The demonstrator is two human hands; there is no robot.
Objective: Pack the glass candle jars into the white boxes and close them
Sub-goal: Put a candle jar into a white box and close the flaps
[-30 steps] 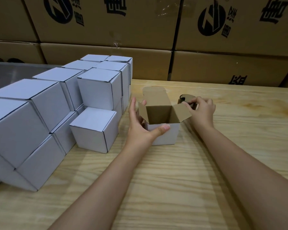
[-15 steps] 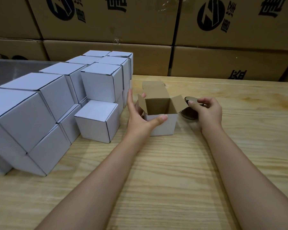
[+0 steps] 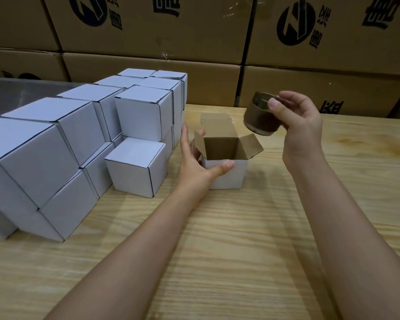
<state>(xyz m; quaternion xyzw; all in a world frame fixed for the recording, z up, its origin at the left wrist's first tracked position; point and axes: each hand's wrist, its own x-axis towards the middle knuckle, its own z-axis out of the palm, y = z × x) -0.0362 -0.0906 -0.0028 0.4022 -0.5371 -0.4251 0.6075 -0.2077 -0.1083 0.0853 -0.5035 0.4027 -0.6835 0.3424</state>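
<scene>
An open white box [image 3: 225, 175] with a brown inside stands on the wooden table [image 3: 240, 250], its flaps spread upward. My left hand [image 3: 194, 165] holds its left front corner, thumb across the front wall and fingers behind the left side. A dark brown glass candle jar [image 3: 259, 118] hangs tilted in the air, above and to the right of the box. My right hand [image 3: 296, 118] grips the jar by its rim and side.
Several closed white boxes [image 3: 136, 167] are stacked in rows on the left of the table. Large brown cartons [image 3: 148, 31] with black print form a wall behind the table. A grey metal surface [image 3: 21, 93] lies at the far left.
My right hand has lifted the candle jar off the table, up and to the right of the open box. My left hand has stayed on the box.
</scene>
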